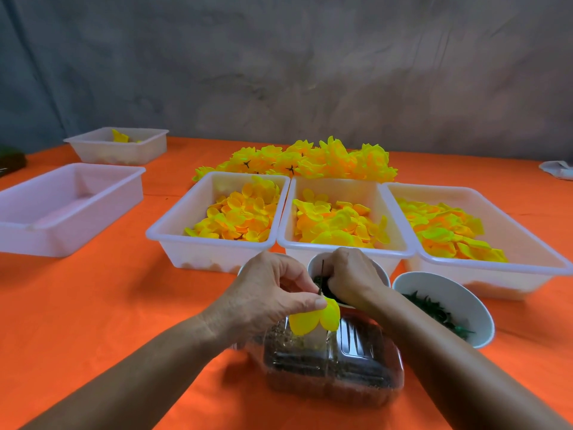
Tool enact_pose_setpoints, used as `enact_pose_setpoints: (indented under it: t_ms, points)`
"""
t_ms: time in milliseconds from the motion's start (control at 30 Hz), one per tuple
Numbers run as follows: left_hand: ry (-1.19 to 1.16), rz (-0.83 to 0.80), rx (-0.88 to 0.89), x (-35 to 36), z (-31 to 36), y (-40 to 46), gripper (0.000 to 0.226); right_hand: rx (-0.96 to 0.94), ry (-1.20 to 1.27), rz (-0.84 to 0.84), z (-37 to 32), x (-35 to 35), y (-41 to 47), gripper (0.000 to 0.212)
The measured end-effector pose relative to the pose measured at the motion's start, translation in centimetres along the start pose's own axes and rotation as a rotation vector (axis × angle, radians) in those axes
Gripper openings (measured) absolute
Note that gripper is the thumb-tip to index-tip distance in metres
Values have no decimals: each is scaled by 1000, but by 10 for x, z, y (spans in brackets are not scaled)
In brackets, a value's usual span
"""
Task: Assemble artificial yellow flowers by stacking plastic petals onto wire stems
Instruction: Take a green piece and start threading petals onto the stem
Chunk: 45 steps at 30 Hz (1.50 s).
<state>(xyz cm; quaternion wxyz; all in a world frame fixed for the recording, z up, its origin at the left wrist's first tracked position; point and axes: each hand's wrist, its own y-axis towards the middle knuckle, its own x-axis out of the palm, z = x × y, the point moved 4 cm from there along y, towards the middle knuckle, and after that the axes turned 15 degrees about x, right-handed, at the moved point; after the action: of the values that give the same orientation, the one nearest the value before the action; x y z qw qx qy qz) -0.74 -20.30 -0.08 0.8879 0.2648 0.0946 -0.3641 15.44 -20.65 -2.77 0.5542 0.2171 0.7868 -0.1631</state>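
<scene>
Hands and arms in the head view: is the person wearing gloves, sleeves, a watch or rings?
Neither. The left hand and right hand are bare, with no gloves. Both forearms are uncovered up to the frame's bottom edge, so no sleeves show. No watch, bracelet or ring is visible on either wrist or the fingers in view.

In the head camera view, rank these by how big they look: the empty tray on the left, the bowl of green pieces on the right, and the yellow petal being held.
1. Empty tray
2. Bowl of green pieces
3. Yellow petal
The bowl sits nearer the camera, yet looks smaller.
</scene>
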Motion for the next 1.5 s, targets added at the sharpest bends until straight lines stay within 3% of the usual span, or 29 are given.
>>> enact_pose_setpoints:
  t_ms: [200,300,633,767,867,967,1133,1267,1500]
  points:
    - [-32,8,-13,1,0,0,14,79,246,-56,16,-5,6,10]
    - [-30,4,-13,1,-1,-1,16,121,413,-122,24,-4,8,19]
    - [-21,16,-16,1,-1,-1,13,135,1099,-273,39,-23,-17,15]
    - [-13,20,-14,1,-1,-2,13,64,1381,-336,32,-41,-38,27]
    - [-18,17,-11,1,0,-3,15,-10,1514,-379,23,-46,-53,19]
    - [-14,15,-22,1,1,-3,13,-85,1554,-383,15,-48,-65,21]
    - [-3,21,-36,1,2,-3,13,-181,1470,-258,10,-53,-78,41]
    - [2,30,-40,1,2,-2,14,-222,1485,-187,7,-55,-82,27]
    - [-1,32,-41,2,3,-3,13,-151,1507,-176,4,-51,-85,26]
